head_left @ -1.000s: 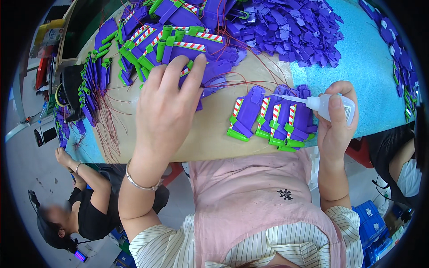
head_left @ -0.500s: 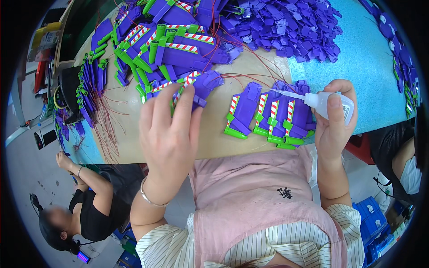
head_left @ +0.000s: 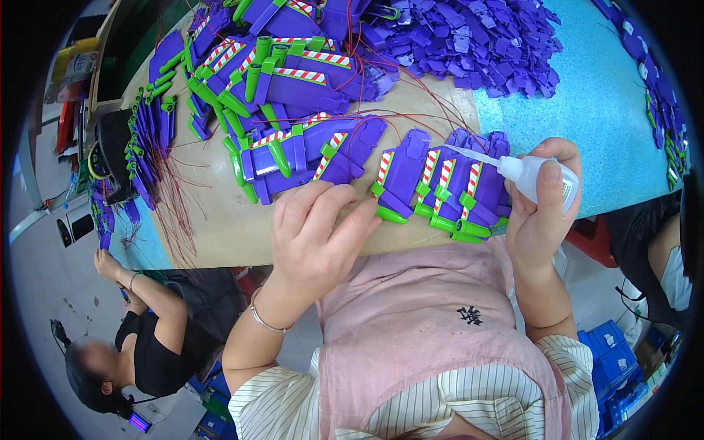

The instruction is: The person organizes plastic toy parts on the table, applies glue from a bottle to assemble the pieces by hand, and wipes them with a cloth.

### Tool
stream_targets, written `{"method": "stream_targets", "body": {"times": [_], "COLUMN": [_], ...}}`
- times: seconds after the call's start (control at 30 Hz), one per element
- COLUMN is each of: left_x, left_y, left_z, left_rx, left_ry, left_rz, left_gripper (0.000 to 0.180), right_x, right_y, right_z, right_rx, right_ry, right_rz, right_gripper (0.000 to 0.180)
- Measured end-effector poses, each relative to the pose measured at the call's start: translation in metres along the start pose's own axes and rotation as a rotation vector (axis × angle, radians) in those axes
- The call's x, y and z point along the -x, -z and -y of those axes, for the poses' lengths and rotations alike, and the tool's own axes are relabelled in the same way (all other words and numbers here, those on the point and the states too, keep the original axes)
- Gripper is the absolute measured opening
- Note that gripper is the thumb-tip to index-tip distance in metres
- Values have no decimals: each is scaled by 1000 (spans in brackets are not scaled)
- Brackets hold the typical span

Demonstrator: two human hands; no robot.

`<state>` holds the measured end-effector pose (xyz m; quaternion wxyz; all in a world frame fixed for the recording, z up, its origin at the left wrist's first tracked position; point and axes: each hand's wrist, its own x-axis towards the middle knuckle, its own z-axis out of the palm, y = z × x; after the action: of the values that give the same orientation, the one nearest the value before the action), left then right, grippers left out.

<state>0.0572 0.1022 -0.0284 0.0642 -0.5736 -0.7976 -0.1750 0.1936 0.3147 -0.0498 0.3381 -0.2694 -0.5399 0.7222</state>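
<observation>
My right hand (head_left: 546,213) is wrapped round a white squeeze bottle (head_left: 539,180) whose long thin nozzle points left, over the row of purple toy wings (head_left: 458,176). These wings have red-and-white striped strips and green tube ends. My left hand (head_left: 315,235) is open with bent fingers, low at the table's front edge. Its fingertips are beside the green end of the leftmost wing (head_left: 402,172) in the row. Just above it lies another striped purple wing (head_left: 348,150), its lower end partly hidden by my fingers.
A heap of assembled purple and green wings (head_left: 293,88) with thin red wires spreads at the far left. Behind the row is a big pile of small purple parts (head_left: 469,44). A co-worker in black (head_left: 161,337) handles pieces at the table's left end.
My left hand has let go of the striped wing, leaving it beside the heap, and moved down and right toward the row. The wings in the row have shifted slightly. The bottle has barely moved.
</observation>
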Motion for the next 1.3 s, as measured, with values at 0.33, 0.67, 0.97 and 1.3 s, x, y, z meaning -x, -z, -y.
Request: {"method": "stream_targets", "body": {"times": [0.33,0.67,0.97,1.3], "left_x": [-6,-16,-17,-21], "left_y": [2,-4,2,10], "left_z": [0,-5,-2,-16], "left_rx": [-58,-132,-224,214], "left_ry": [-70,222,312,296], "left_rz": [19,-5,34,61], "left_gripper": [26,47,54,52], "right_x": [-1,-9,-11,-14], "right_y": [-2,11,9,1], "right_z": [0,3,9,13], "right_rx": [12,15,93,238], "right_ry": [-6,14,29,176], "right_rz": [-36,17,115,202], "right_gripper": [30,27,29,17]}}
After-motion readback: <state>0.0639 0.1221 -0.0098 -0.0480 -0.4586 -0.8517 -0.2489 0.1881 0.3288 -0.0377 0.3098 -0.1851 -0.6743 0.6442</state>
